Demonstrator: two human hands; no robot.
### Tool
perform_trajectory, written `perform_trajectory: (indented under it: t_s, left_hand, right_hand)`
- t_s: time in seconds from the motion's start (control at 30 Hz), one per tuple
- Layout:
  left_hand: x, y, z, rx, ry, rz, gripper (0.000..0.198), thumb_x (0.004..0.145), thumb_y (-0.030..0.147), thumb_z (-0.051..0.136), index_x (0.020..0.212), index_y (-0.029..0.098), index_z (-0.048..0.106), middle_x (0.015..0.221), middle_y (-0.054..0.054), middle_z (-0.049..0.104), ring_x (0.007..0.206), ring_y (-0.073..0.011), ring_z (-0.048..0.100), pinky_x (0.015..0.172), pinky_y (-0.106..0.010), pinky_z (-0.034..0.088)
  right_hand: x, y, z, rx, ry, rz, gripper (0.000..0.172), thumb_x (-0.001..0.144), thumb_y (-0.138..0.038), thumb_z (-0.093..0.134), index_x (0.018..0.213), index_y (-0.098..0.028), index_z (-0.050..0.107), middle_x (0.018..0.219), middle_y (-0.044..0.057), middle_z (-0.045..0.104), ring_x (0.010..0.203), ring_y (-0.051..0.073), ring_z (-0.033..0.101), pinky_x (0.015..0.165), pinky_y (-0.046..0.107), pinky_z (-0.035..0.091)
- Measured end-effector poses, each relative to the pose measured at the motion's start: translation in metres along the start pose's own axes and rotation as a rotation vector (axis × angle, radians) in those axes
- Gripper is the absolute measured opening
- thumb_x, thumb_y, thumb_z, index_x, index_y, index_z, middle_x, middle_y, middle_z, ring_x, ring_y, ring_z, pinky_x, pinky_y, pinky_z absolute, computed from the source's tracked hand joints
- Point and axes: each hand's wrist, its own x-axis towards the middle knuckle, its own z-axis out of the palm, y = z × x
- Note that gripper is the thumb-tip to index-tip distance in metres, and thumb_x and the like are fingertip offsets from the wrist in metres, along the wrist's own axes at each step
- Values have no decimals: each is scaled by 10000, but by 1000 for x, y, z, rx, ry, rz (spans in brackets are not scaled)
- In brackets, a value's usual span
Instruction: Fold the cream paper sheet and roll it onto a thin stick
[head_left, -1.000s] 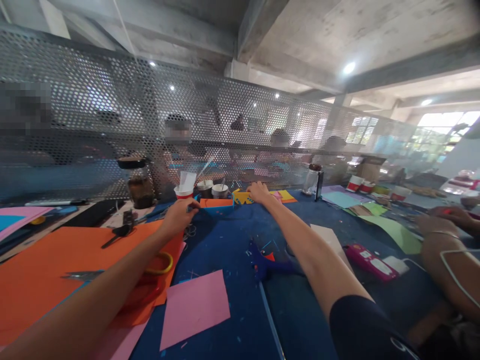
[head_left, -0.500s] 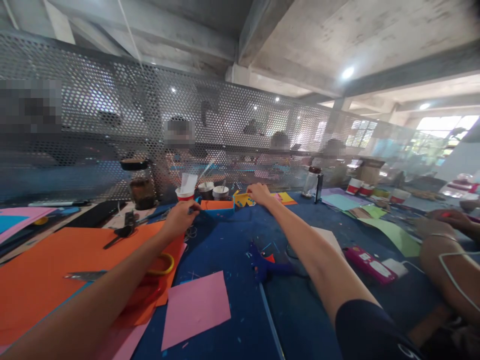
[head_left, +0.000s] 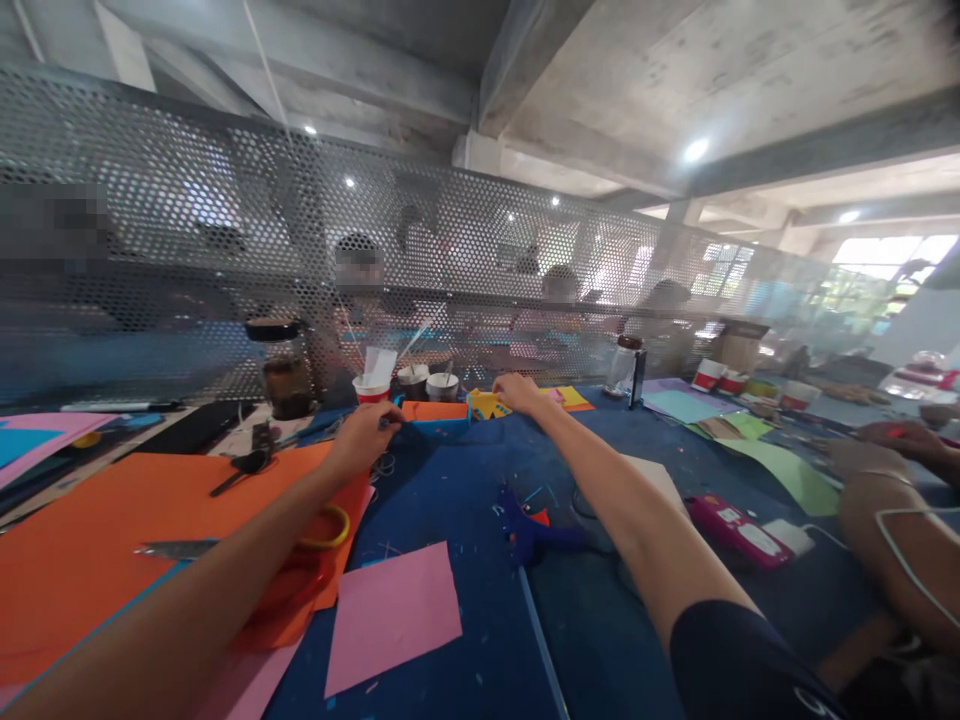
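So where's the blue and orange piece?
In the head view, the blue and orange piece sits just left of the middle, between the left hand and the right hand, on the near side of two small cups.

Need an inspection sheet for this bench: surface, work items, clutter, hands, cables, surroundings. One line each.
Surface: dark blue tabletop, small paper scraps scattered on it
Work items: blue-and-orange piece beside cut-out yellow piece, near the far edge
Clutter: pink sheet, glue gun, orange sheet with scissors on it
Hands: left hand at blue-and-orange piece's left end; right hand at yellow piece's right end; grip details unclear
Cables: white cord by a co-worker's arm, far right
Surroundings: perforated screen behind the table, people beyond it
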Motion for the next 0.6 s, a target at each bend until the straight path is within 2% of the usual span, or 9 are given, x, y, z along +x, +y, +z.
perform_trajectory:
  t_s: [0.6]
  left_hand:
    - [-1,4,-2,-33,-10,2,382,1066,421,733,1380,206,694,1410,-114,715,1189,-274,733,1011,-507,647]
  right_hand:
    - [2,1,3,32,-33,3,386,1083,-403,736,1402,-190,691,1424,121,699,1219,284,722,1030,511,638]
